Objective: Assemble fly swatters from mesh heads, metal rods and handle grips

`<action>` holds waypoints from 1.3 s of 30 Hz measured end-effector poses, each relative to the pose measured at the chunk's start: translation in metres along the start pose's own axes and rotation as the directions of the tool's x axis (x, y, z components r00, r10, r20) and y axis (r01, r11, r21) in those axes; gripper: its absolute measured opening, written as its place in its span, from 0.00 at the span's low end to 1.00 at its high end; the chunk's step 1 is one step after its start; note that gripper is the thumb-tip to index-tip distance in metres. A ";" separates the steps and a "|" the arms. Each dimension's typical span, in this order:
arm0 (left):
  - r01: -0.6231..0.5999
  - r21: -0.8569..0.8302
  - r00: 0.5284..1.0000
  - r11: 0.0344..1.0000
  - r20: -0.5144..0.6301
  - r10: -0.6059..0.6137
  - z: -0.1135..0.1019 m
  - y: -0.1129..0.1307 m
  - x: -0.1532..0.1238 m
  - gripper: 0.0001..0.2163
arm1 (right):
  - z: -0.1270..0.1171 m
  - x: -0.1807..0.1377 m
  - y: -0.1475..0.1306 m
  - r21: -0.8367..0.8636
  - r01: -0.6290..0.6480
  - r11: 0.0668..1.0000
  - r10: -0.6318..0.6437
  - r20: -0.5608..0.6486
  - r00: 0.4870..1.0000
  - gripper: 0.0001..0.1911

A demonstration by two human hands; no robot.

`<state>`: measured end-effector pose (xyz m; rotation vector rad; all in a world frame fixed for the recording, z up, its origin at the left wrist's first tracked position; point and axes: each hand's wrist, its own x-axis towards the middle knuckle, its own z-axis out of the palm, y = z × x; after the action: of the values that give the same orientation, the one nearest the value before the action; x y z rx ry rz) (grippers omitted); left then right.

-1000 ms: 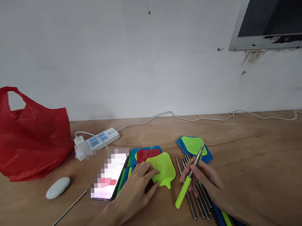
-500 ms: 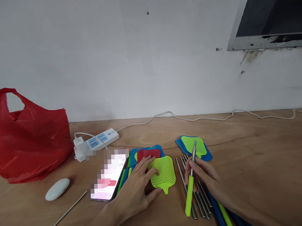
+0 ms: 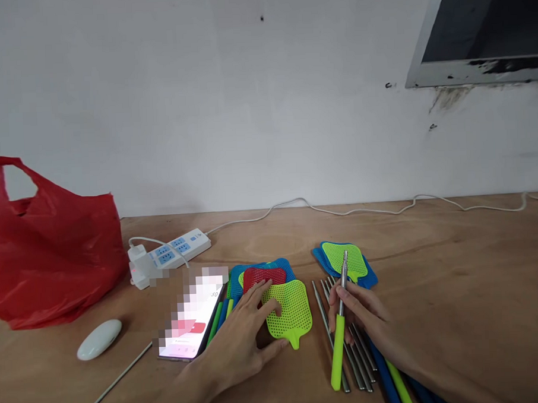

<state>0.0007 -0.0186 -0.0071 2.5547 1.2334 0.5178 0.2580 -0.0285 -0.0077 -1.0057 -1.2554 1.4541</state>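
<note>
My left hand (image 3: 242, 339) lies flat with fingers spread on a lime green swatter head (image 3: 289, 310), which sits at the front of a pile of red and blue swatter heads (image 3: 261, 275). My right hand (image 3: 361, 316) pinches a metal rod with a lime green handle (image 3: 339, 341), its tip pointing away from me over a second stack of green and blue swatter heads (image 3: 347, 260). Under that hand lie several bare metal rods (image 3: 353, 355), with blue and green handles (image 3: 395, 383) beside them.
A phone (image 3: 189, 321) with a lit screen lies left of my left hand. Farther left are a white mouse (image 3: 99, 339), a thin metal rod (image 3: 114, 380), a white power strip (image 3: 171, 256) with its cable, and a red plastic bag (image 3: 48, 247). A wall rises behind the wooden table (image 3: 468, 276).
My right hand has turned the green-handled rod from a slant to nearly straight away from me. My left hand has shifted the lime green swatter head slightly.
</note>
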 end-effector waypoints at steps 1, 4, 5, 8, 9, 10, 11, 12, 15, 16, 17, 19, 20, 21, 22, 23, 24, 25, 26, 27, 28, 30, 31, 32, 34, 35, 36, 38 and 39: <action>-0.002 0.003 1.000 1.000 0.001 0.002 0.000 0.000 0.000 0.14 | 0.000 0.000 0.000 0.001 -0.004 1.000 0.004 0.000 1.000 0.22; 0.000 0.013 1.000 1.000 0.016 0.000 0.000 0.000 0.001 0.14 | -0.001 0.000 -0.001 0.013 -0.003 1.000 0.003 -0.007 1.000 0.22; 0.001 0.013 1.000 1.000 0.021 -0.001 0.000 0.000 0.001 0.14 | -0.001 0.000 -0.001 0.021 -0.003 1.000 0.003 -0.010 1.000 0.22; 0.010 0.009 1.000 1.000 0.027 -0.010 -0.001 0.000 0.001 0.14 | -0.002 0.001 0.000 0.042 -0.011 0.999 0.012 -0.019 1.000 0.21; 0.016 0.009 0.999 1.000 0.029 -0.016 -0.002 0.001 0.001 0.14 | -0.002 0.001 0.001 0.048 -0.014 0.999 0.015 -0.020 1.000 0.21; 0.022 0.008 0.999 1.000 0.031 -0.022 -0.002 0.001 0.001 0.14 | -0.002 0.001 0.001 0.052 -0.015 0.999 0.016 -0.017 1.000 0.21; 0.025 0.007 0.999 1.000 0.031 -0.025 -0.002 0.001 0.001 0.14 | -0.002 0.001 0.001 0.056 -0.015 0.998 0.016 -0.013 1.000 0.21; 0.024 0.003 0.999 1.000 0.026 -0.024 -0.002 0.001 0.001 0.14 | -0.002 0.001 0.001 0.060 -0.012 0.998 0.013 -0.012 1.000 0.21; 0.012 -0.012 1.000 1.000 0.001 -0.012 -0.002 0.001 0.002 0.14 | -0.002 0.001 0.000 0.070 -0.012 0.997 0.013 -0.019 1.000 0.22; 0.010 -0.016 1.000 1.000 -0.005 -0.011 -0.002 0.001 0.002 0.14 | -0.002 0.001 -0.001 0.075 -0.013 0.997 0.015 -0.023 1.000 0.22; 0.011 -0.019 1.000 1.000 -0.007 -0.011 -0.002 0.001 0.003 0.14 | -0.001 0.001 -0.001 0.082 -0.015 0.997 0.017 -0.026 1.000 0.22; 0.015 -0.022 1.000 1.000 -0.014 -0.015 -0.003 0.000 0.004 0.15 | -0.002 0.001 -0.002 0.104 -0.015 0.994 0.018 -0.027 0.999 0.22; 0.014 -0.024 1.000 1.000 -0.019 -0.015 -0.003 0.000 0.004 0.16 | -0.002 0.002 -0.002 0.115 -0.014 0.993 0.018 -0.028 0.999 0.22; 0.013 -0.027 1.000 1.000 -0.025 -0.014 -0.004 0.000 0.004 0.16 | -0.002 0.002 -0.002 0.123 -0.016 0.992 0.020 -0.031 0.999 0.22; 0.010 -0.032 0.999 0.999 -0.035 -0.011 -0.004 0.000 0.004 0.17 | -0.002 0.002 -0.002 0.128 -0.021 0.992 0.025 -0.034 0.999 0.22; 0.006 -0.038 0.999 0.999 -0.048 -0.007 -0.004 0.000 0.004 0.18 | -0.002 0.003 -0.002 0.131 -0.025 0.991 0.031 -0.038 0.999 0.22; 0.002 -0.043 0.998 0.999 -0.061 -0.005 -0.004 0.000 0.004 0.19 | -0.002 0.003 -0.002 0.132 -0.029 0.991 0.035 -0.041 0.999 0.22; 0.000 -0.045 0.998 0.999 -0.070 -0.003 -0.004 0.000 0.004 0.20 | -0.002 0.003 -0.002 0.134 -0.031 0.990 0.038 -0.044 0.998 0.23; -0.001 -0.044 0.997 0.999 -0.075 -0.003 -0.004 0.000 0.004 0.20 | -0.002 0.004 -0.003 0.137 -0.032 0.990 0.038 -0.045 0.998 0.23; -0.002 -0.037 0.997 0.999 -0.075 -0.001 -0.004 -0.001 0.004 0.21 | -0.002 0.004 -0.003 0.140 -0.033 0.990 0.039 -0.045 0.998 0.23; -0.003 -0.028 0.997 1.000 -0.071 0.001 -0.003 -0.002 0.003 0.21 | -0.002 0.004 -0.003 0.142 -0.035 0.989 0.042 -0.044 0.998 0.23; -0.002 -0.008 0.999 1.000 -0.055 0.002 -0.002 -0.003 0.003 0.22 | -0.002 0.004 -0.003 0.145 -0.045 0.988 0.052 -0.044 0.998 0.23; -0.001 -0.001 0.999 1.000 -0.046 0.001 -0.001 -0.004 0.003 0.22 | -0.003 0.004 -0.003 0.145 -0.049 0.988 0.055 -0.042 0.998 0.23; -0.001 0.003 0.999 1.000 -0.038 0.001 -0.001 -0.005 0.002 0.23 | -0.003 0.004 -0.002 0.145 -0.052 0.988 0.057 -0.037 0.998 0.23; -0.007 0.009 1.000 1.000 -0.030 0.007 -0.001 -0.005 0.003 0.24 | -0.004 0.004 -0.001 0.145 -0.053 0.988 0.058 -0.026 0.998 0.22; -0.014 0.011 0.999 1.000 -0.035 0.014 -0.001 -0.004 0.003 0.25 | -0.004 0.004 -0.001 0.143 -0.052 0.988 0.055 -0.020 0.998 0.22; -0.019 0.011 0.999 1.000 -0.042 0.019 -0.002 -0.003 0.004 0.26 | -0.004 0.004 0.000 0.140 -0.051 0.989 0.054 -0.015 0.998 0.22; -0.019 -0.002 0.998 1.000 -0.059 0.019 -0.005 0.000 0.004 0.25 | -0.004 0.004 0.000 0.135 -0.051 0.990 0.054 -0.016 0.998 0.23; -0.015 -0.015 0.998 1.000 -0.062 0.014 -0.007 0.002 0.005 0.24 | -0.004 0.004 -0.001 0.133 -0.054 0.990 0.057 -0.021 0.998 0.23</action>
<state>0.0019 -0.0154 0.0008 2.5546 1.2277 0.6114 0.2609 -0.0233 -0.0078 -0.9730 -1.1058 1.5419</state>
